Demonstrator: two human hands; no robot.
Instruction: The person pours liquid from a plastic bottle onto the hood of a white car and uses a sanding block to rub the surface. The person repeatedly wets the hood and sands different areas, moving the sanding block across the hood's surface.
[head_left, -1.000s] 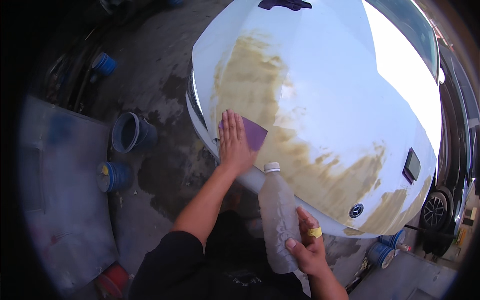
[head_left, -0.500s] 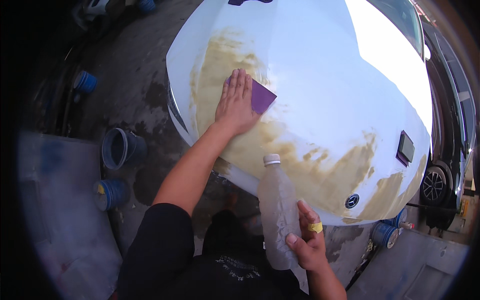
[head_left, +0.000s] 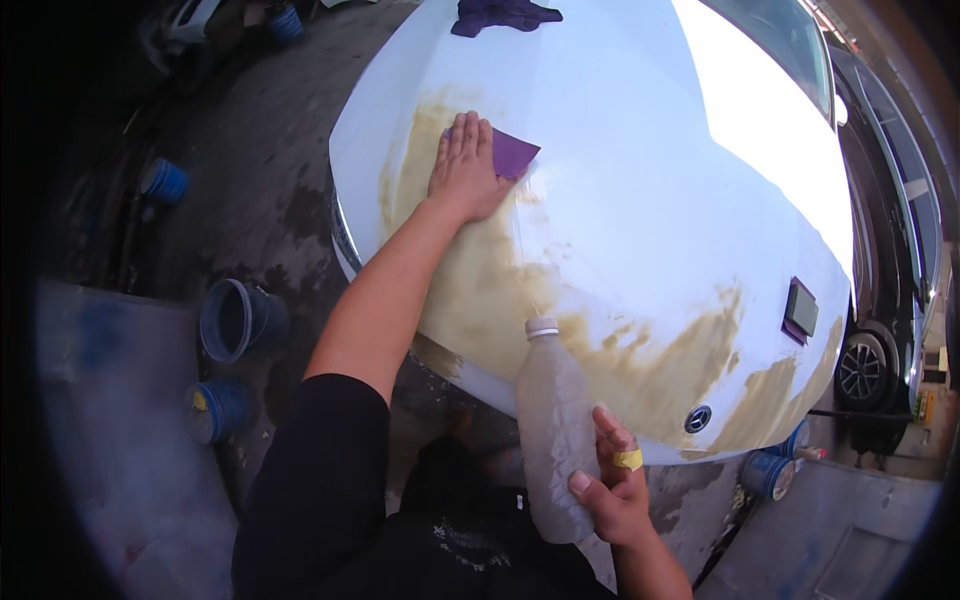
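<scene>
My left hand lies flat on the car hood, fingers stretched forward and close together. Beneath it is a purple sheet of sandpaper, one corner sticking out to the right of the fingers. The white hood carries a large tan, sanded-looking patch around the hand and along its front edge. In my right hand, which has yellow tape on one finger, a cloudy plastic bottle stands nearly upright with its white cap toward the hood. A thin wet line runs on the hood beyond the cap.
A dark cloth lies at the hood's far side. On its right rests a grey-green sanding block over purple paper. A bucket and blue pails stand on the wet floor at left. A dark car is at right.
My left hand has slid the sandpaper farther up the hood, away from me. The bottle stays in my right hand almost in place. The view has shifted slightly, showing more of the dark cloth.
</scene>
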